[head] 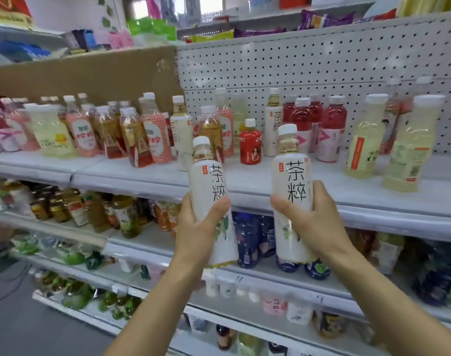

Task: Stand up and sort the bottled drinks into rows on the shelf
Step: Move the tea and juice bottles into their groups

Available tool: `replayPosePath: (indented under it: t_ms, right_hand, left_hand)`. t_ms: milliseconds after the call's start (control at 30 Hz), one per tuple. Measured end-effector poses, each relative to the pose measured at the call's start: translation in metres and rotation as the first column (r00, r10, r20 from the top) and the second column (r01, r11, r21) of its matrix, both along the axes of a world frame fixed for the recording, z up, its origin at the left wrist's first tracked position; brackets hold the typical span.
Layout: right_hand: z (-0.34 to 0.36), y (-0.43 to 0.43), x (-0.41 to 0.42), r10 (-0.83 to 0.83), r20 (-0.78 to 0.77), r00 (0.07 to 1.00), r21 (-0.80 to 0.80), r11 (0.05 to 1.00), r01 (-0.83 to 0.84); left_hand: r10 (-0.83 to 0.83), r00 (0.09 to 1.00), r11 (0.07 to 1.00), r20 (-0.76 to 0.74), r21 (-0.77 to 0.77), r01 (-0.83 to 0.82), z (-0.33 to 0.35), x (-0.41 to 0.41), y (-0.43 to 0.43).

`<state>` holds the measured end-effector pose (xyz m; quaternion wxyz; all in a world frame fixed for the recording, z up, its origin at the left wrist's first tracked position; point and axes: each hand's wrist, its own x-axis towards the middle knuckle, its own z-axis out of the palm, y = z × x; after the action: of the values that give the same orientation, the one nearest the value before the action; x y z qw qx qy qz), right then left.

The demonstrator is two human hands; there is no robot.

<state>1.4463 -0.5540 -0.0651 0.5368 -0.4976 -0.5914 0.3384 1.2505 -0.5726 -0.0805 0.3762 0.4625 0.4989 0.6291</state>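
With the left grip (198, 227) and right grip (309, 217) each wrapped round a tea bottle (211, 191) held upright before the shelf (245, 176), I'd stand both in file by their twin (273, 127) at the back, labels outward.

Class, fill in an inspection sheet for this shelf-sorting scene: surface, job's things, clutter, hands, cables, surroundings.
Surface: grey shelf, bare along its front.
Job's things: left tea bottle and right tea bottle, both white and held upright; mixed drinks stand behind, including red drinks.
Clutter: small red bottle among taller ones.
Hands: left hand and right hand each grip one bottle.
Cables: possible thin cord on the floor.
Surroundings: pegboard, cardboard sheet, snack packets, lower shelves.
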Motion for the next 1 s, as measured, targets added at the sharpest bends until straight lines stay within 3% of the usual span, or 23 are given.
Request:
replayPosePath:
  t_ms: [400, 667, 1000]
  right_hand:
    - [-0.016, -0.002, -0.190, 0.167, 0.038, 0.985, -0.032, 0.986, -0.166]
    - [-0.011, 0.053, -0.328, 0.302, 0.076, 0.950, -0.008, 0.953, -0.302]
    - [0.003, 0.151, -0.508, 0.464, 0.003, 0.886, 0.015, 0.886, -0.464]
  left_hand:
    - [0.087, 0.996, 0.994, 0.032, -0.068, -0.084, -0.021, -0.173, -0.042]
    - [0.194, 0.981, 0.980, 0.015, -0.046, -0.193, -0.023, -0.291, 0.004]
    - [0.309, 0.951, 0.949, 0.013, -0.063, -0.308, -0.011, -0.466, 0.080]
